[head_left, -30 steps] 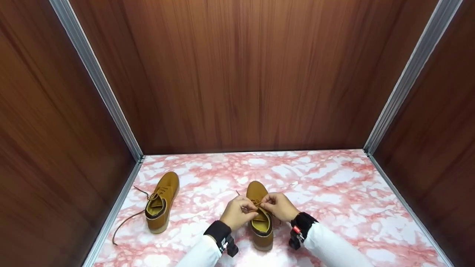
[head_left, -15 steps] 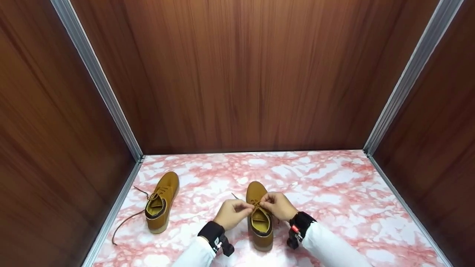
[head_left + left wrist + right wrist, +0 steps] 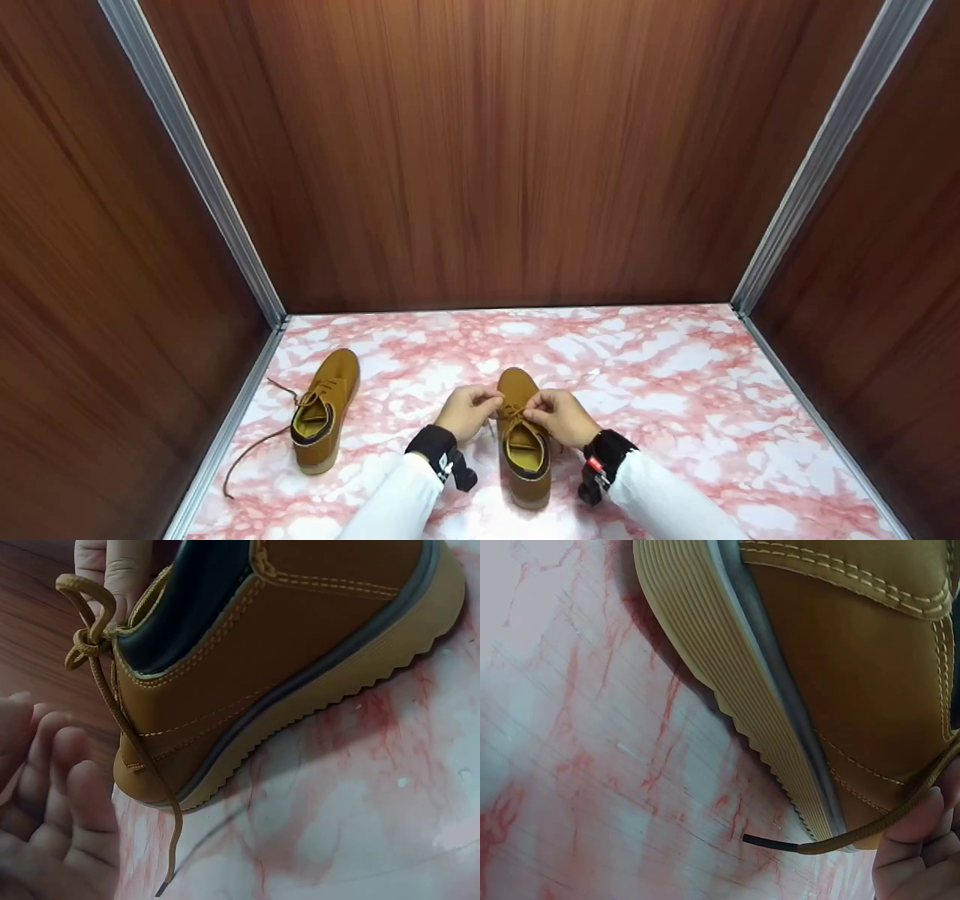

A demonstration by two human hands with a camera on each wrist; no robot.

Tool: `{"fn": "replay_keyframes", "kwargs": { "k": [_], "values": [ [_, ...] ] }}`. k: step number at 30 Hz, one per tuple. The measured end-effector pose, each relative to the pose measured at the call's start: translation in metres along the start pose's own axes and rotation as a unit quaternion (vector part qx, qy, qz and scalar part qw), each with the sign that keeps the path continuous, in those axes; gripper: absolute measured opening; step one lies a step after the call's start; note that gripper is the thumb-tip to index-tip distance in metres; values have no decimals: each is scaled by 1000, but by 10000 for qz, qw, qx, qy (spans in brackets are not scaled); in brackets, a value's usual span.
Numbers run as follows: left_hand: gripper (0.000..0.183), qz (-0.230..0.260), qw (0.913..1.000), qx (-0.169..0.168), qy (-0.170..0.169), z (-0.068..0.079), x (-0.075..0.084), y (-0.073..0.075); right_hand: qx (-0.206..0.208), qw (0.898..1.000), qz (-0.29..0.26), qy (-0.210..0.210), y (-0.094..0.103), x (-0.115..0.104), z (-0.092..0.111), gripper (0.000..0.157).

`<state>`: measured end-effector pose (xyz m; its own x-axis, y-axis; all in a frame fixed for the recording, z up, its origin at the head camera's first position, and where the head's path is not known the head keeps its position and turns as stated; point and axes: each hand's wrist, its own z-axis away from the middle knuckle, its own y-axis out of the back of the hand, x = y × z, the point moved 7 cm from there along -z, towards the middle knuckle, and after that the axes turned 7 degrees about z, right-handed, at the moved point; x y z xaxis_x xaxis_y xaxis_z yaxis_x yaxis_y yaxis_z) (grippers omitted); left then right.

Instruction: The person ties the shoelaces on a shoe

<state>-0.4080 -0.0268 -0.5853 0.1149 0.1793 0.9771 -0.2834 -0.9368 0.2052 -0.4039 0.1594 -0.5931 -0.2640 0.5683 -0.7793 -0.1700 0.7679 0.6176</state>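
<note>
White surface marbled pink-red (image 3: 660, 390), bounded by dark reddish-brown wood-grain panels (image 3: 480, 157) at 9, 12 and 3 o'clock; grey metal posts (image 3: 197, 157) at the 11 and 1 o'clock corners. Tan shoe with black collar and toothed sole (image 3: 526, 451) sits upright toward 6 o'clock, toe to 12. Right hand (image 3: 570, 418), at its 2 o'clock, pinches the brown cord lace (image 3: 855, 835). Left hand (image 3: 463, 414), at its 10 o'clock: fingers loosely curled; cannot tell whether tips touch. Matching tan shoe (image 3: 339, 405) stands well apart at 9 o'clock.
</note>
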Motion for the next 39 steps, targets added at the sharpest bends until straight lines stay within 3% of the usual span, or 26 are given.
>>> {"fn": "replay_keyframes", "kwargs": {
  "k": [4,9,28,39],
  "values": [
    [21,-30,9985,-437,323,-4,-4,-10,0,10000,-11,25,-1,0,-1,10],
    [20,-249,9973,-623,297,-6,-4,-17,-11,10000,-42,83,-1,0,-1,11],
    [14,-505,9984,-172,-177,-4,2,-26,-65,9999,-68,104,2,0,1,10],
    [11,-687,9973,-56,-238,-1,7,-29,-16,9988,-479,-58,15,6,5,14]
  ]
}}
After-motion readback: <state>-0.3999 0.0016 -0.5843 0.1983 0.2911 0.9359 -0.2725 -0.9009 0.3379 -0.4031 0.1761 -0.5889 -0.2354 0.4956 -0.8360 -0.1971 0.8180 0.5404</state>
